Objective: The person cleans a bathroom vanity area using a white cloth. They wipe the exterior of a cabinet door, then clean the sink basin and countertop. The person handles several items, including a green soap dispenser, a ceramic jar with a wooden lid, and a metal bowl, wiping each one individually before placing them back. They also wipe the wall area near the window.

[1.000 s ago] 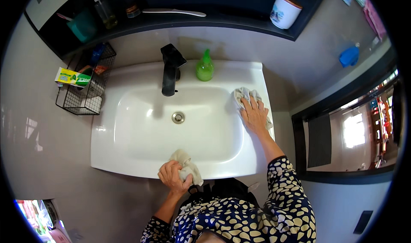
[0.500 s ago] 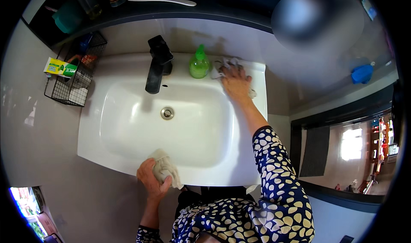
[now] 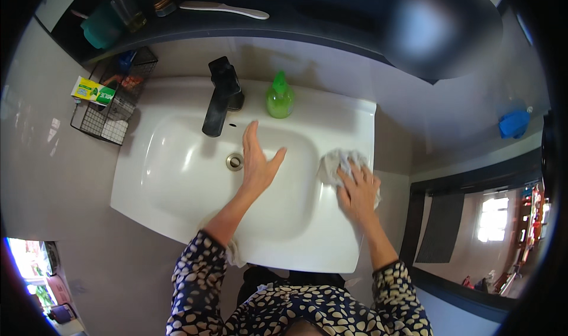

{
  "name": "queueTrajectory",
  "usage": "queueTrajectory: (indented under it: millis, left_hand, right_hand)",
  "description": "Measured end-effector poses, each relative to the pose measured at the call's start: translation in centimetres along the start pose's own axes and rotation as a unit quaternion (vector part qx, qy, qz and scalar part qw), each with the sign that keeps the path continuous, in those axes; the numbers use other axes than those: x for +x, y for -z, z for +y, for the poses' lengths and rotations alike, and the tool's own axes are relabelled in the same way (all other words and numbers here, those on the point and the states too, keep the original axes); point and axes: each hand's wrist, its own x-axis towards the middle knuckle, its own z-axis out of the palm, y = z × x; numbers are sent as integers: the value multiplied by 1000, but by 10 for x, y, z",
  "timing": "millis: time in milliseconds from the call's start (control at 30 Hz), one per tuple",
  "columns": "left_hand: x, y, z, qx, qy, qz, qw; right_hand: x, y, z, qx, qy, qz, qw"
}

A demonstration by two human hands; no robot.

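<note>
A pale grey cloth point(image 3: 334, 167) lies bunched on the right rim of the white sink point(image 3: 313, 241). My right hand point(image 3: 358, 194) holds it down there, fingers curved over it. My left hand point(image 3: 258, 165) hovers over the basin near the drain point(image 3: 235, 162), empty, its thumb apart from the fingers. Beyond that hand, a green pump bottle point(image 3: 280, 96) stands upright on the back ledge. A second, cream cloth point(image 3: 235, 254) hangs over the front edge, partly hidden by my left forearm.
A black faucet point(image 3: 220, 99) rises behind the basin. At left, a wire basket point(image 3: 97, 123) on the wall holds a yellow-green tube point(image 3: 93, 91). A dark shelf point(image 3: 319, 39) overhangs the back, carrying a white toothbrush-like stick point(image 3: 225, 9) and bottles. A dark-framed mirror-like panel point(image 3: 473, 229) is at right.
My right hand has drawn the grey cloth from the back right corner toward me along the right rim. My left hand has let go of the cream cloth and reached forward over the basin.
</note>
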Motion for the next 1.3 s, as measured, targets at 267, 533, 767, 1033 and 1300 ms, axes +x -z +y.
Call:
queueTrajectory:
  millis: [267, 533, 767, 1033, 1300]
  left_hand:
    - [98, -81, -22, -41, 49, 85, 994]
    - [61, -59, 5, -232, 91, 39, 968]
    - [-35, -19, 40, -293, 85, 6, 952]
    - [-122, 26, 53, -292, 135, -49, 946]
    - [-145, 65, 64, -301, 79, -85, 947]
  right_hand:
    - [12, 0, 6, 4, -48, -16, 999]
    - [52, -26, 16, 6, -176, 29, 984]
    - [51, 45, -94, 351, -121, 173, 913]
    - [40, 46, -151, 526, -152, 26, 836]
    - [61, 46, -149, 630, -68, -219, 742]
